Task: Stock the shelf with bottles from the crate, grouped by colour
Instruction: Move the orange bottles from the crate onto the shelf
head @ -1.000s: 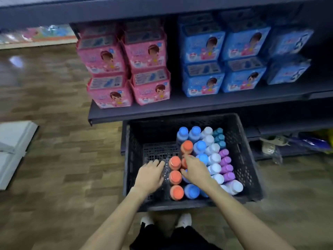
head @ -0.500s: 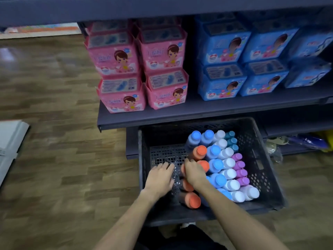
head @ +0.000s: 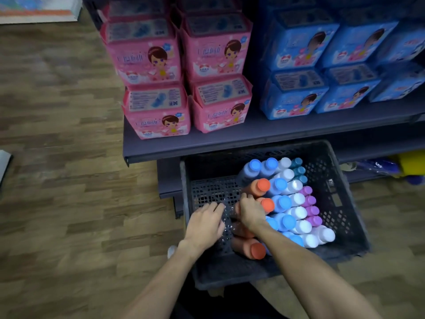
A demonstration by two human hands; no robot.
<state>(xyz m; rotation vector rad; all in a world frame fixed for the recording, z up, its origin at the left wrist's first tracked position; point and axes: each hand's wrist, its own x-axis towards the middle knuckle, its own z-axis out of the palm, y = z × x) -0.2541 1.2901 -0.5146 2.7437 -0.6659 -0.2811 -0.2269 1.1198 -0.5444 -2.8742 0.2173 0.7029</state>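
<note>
A black plastic crate (head: 340, 203) stands on the floor below the shelf. It holds bottles lying in rows: orange bottles (head: 258, 249) on the left, then blue bottles (head: 281, 202), white bottles (head: 299, 212), purple bottles (head: 311, 210) and teal bottles (head: 299, 171) at the far right. My right hand (head: 249, 211) lies over the orange row, its fingers curled round an orange bottle's body. My left hand (head: 204, 223), slightly blurred, has its fingers spread over the crate's bare mesh floor beside that row and holds nothing.
The dark shelf (head: 253, 140) above the crate carries stacked pink packs (head: 158, 107) on the left and blue packs (head: 296, 97) on the right. A lower shelf edge (head: 379, 155) runs behind the crate, with yellow and blue items (head: 411, 162) at far right. Wood-look floor (head: 69, 180) lies to the left.
The view has closed in on the crate. My right hand has slid left and down onto the orange bottles, which now lie tilted. My left hand stays over the mesh.
</note>
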